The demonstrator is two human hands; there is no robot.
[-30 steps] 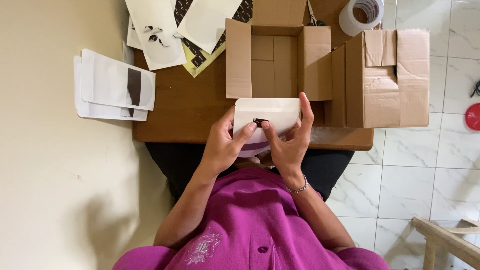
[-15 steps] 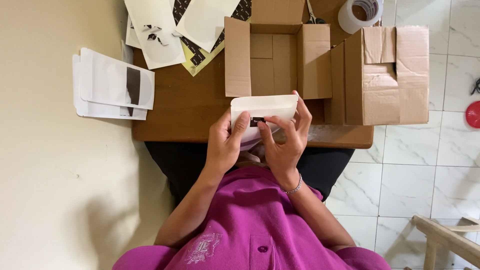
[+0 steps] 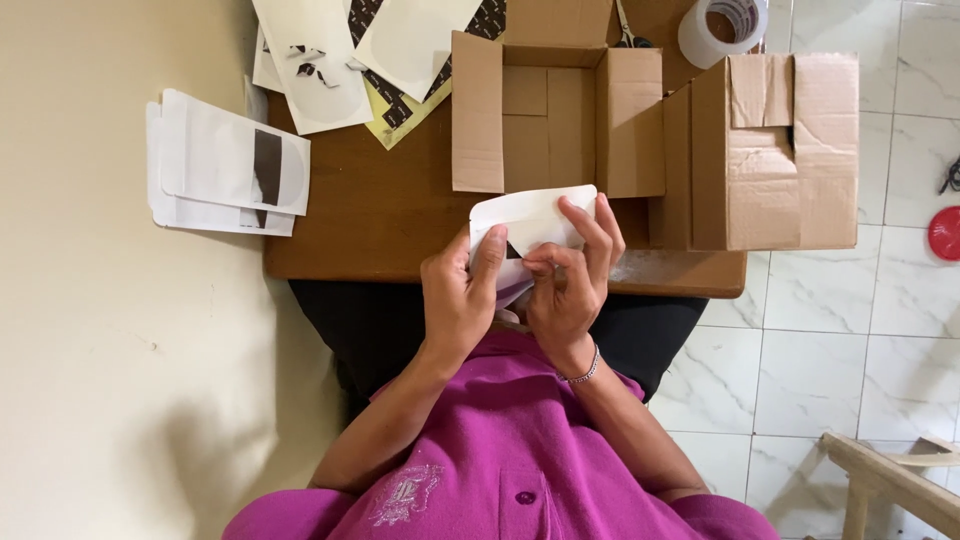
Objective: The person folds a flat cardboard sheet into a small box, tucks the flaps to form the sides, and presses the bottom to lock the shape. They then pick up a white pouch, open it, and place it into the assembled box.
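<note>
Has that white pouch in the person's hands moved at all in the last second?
Yes. The white pouch has risen slightly toward the open cardboard box and tilted, its right end now higher. Both the left hand and right hand hold it.

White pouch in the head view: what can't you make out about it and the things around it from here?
- White pouch: lower part hidden by the left hand and right hand; the small dark item at its middle is too small to identify.
- Open cardboard box: interior seen from above only; far flap cut by the top edge.
- Tape roll: cut off by the top edge.
- Red object: cut off by the right edge.
</note>
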